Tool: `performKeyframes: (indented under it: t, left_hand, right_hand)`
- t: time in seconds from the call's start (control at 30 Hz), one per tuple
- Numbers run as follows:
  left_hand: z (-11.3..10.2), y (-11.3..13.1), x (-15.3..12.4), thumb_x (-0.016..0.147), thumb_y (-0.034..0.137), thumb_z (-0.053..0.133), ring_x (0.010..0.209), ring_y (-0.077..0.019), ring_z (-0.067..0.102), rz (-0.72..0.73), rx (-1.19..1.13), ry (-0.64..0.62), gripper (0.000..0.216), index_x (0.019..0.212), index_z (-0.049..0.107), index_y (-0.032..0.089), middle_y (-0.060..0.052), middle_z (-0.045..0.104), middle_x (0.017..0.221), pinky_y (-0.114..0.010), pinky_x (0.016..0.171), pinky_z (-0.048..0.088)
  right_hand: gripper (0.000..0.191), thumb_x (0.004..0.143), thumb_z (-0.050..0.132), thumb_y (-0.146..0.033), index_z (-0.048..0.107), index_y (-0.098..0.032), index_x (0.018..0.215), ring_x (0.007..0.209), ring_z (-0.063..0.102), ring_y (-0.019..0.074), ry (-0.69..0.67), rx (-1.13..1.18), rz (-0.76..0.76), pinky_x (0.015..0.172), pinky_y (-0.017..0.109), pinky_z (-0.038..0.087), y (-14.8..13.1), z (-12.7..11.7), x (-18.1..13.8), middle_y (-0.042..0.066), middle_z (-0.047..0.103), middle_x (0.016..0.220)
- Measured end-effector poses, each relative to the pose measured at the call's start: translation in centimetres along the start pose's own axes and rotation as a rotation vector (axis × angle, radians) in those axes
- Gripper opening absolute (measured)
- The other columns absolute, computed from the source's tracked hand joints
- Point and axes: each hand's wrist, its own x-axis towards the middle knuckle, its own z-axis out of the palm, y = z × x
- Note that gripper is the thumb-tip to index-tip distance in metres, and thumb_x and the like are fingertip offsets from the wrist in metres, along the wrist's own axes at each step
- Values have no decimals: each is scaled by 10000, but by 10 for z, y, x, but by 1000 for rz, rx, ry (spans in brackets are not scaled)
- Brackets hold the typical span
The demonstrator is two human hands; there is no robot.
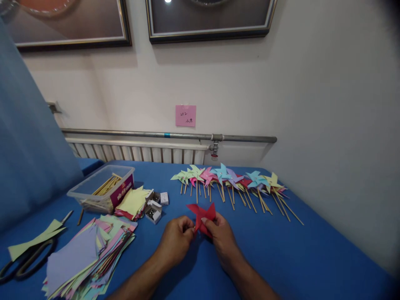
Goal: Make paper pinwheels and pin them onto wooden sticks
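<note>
Both hands meet over the blue table (312,250) on a red paper pinwheel (201,215). My left hand (176,241) pinches its left lower edge with fingers curled. My right hand (220,235) grips the pinwheel from the right, thumb on top of the paper. The red blades fan upward above my fingers. No stick shows on this pinwheel.
A row of several finished pinwheels on wooden sticks (231,181) lies at the back. A clear plastic box of sticks (103,187) stands at left, with small open boxes of pins (153,210), a pile of coloured paper squares (90,254) and scissors (25,260).
</note>
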Motion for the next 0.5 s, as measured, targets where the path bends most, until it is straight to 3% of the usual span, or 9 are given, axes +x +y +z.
performKeyframes:
  t: [0.17,0.5]
  left_hand:
    - [-2,1,3,771,245,689,529,-113,433,-30,-8,7,131,676,610,202,62,521,563,-244,541,312]
    - [-5,10,8,688,284,732,414,-106,488,-213,-238,101,182,681,563,218,65,566,519,-216,434,303]
  right_hand:
    - [327,671,887,-410,716,-195,848,591,590,168,1,26,13,578,272,436,5,-1,1,-4,710,678]
    - [566,698,894,-692,710,-204,916,734,737,224,36,126,52,738,348,587,-8,3,-8,46,790,842]
